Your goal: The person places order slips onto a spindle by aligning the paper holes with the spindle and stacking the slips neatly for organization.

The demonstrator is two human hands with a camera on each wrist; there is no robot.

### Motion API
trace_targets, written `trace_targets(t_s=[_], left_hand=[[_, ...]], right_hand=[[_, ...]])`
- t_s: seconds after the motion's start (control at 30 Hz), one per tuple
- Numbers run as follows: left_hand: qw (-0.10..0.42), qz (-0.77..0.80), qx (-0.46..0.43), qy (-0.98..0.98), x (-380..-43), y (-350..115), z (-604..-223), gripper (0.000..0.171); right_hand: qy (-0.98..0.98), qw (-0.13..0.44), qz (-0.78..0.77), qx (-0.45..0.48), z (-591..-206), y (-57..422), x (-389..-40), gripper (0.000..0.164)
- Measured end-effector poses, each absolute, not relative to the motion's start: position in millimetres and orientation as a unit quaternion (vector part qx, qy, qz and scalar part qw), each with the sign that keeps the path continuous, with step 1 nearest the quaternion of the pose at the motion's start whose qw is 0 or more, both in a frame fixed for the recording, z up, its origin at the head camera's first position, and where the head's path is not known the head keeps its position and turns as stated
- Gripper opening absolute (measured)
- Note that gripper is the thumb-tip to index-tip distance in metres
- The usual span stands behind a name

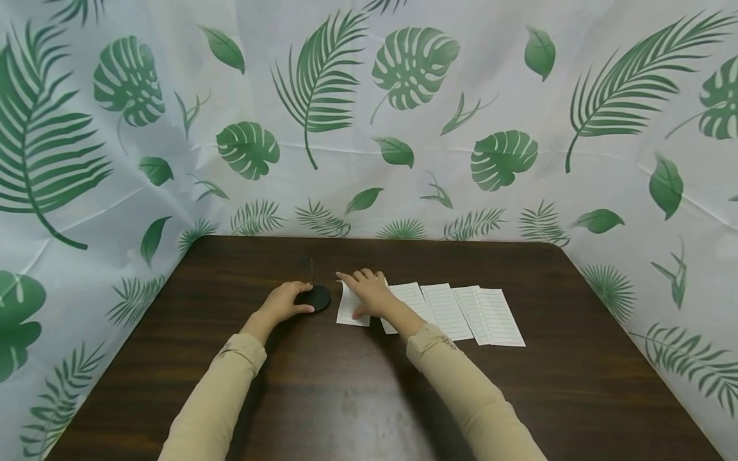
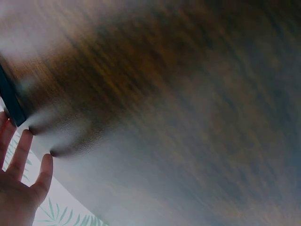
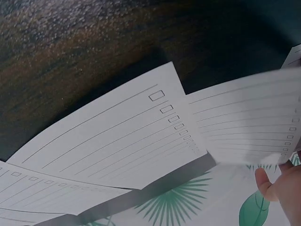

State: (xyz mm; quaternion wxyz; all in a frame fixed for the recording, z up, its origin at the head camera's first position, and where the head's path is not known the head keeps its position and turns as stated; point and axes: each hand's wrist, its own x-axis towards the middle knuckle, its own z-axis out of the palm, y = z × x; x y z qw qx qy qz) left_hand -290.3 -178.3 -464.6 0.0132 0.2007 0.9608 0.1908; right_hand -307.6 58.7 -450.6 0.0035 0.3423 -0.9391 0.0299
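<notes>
A receipt spike with a round black base (image 1: 318, 298) and a thin upright rod stands on the table. My left hand (image 1: 284, 301) holds the base from its left side, thumb at the near edge and fingers at the far edge. In the left wrist view only the dark edge of the base (image 2: 10, 96) shows beside the fingers. My right hand (image 1: 371, 293) is over the leftmost ruled paper slip (image 1: 348, 310), thumb apart from the fingers. The right wrist view shows a slip (image 3: 254, 113) near that hand, but most of its fingers are hidden.
Several more lined slips with checkboxes (image 1: 446, 310) lie overlapping in a row to the right of my right hand. They rest on a dark brown wooden table (image 1: 346, 390). A white leaf-patterned curtain (image 1: 346, 186) surrounds its back and sides.
</notes>
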Motion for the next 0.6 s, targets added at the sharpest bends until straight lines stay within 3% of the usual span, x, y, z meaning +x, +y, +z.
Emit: trace_targets(t_s=[0.2, 0.6], left_hand=[[0.012, 0.192, 0.204, 0.960, -290.3, -179.4, -464.5, 0.057], [0.026, 0.198, 0.196, 0.960, -292.8, -179.2, -467.4, 0.060]], right_hand=[[-0.931, 0.034, 0.025, 0.362, -452.6, 57.6, -306.5, 0.100], [-0.927, 0.012, 0.169, 0.333, -456.8, 54.3, -305.1, 0.075]])
